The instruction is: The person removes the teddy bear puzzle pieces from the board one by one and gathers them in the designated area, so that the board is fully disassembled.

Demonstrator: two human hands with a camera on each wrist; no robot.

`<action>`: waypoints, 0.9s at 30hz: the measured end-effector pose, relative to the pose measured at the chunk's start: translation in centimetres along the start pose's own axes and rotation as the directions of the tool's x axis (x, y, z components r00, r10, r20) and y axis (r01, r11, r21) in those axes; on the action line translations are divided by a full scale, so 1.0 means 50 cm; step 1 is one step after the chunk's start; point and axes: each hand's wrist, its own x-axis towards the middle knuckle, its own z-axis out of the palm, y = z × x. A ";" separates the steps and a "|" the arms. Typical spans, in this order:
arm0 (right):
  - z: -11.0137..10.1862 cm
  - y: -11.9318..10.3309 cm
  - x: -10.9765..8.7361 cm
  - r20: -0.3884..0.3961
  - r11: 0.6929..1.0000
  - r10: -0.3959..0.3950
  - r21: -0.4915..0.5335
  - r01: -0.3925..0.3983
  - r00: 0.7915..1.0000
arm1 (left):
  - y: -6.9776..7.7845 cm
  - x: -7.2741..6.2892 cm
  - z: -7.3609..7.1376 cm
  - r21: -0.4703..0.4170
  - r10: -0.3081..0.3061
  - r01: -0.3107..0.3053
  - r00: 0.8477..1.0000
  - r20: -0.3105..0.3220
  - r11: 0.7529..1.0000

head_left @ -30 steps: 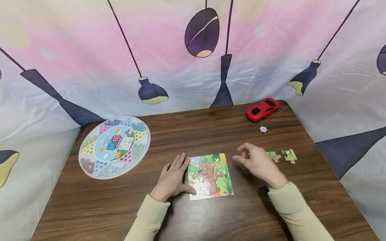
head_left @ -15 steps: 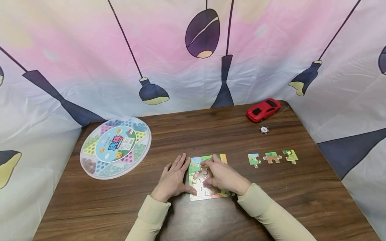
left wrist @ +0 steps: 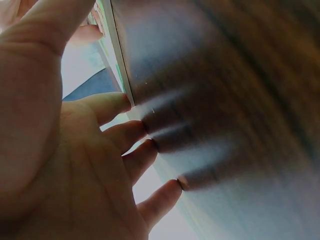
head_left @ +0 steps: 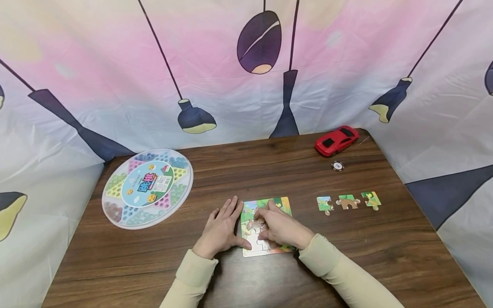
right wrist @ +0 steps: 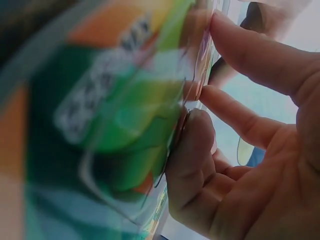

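Note:
A square jigsaw puzzle with a bear picture lies flat on the brown table. Beside its left edge my left hand rests with fingers spread, the thumb lying over the puzzle's lower left border. In the left wrist view, the fingertips touch the tabletop. My right hand is over the middle of the puzzle, thumb and fingers bent down, pinching at a puzzle piece in the board. The hand covers much of the bear. Three loose pieces, left, middle and right, lie in a row to the right.
A round Chinese checkers set lies at the table's left. A red toy car stands at the back right, with a poker chip in front of it. A patterned cloth hangs behind the table.
My right hand has moved left from beside the loose pieces onto the puzzle, uncovering the leftmost loose piece. Over the last half second it shifted only slightly. My left hand has stayed put.

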 end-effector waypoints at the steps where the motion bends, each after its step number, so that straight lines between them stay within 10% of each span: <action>1: 0.000 0.000 0.000 0.002 1.000 -0.001 -0.001 0.001 1.000 | 0.000 0.000 0.000 -0.002 -0.001 0.001 1.000 0.001 1.000; 27: -0.001 -0.001 0.010 0.031 1.000 -0.029 -0.002 0.029 0.999 | -0.001 0.002 0.000 -0.009 -0.016 0.016 1.000 0.011 1.000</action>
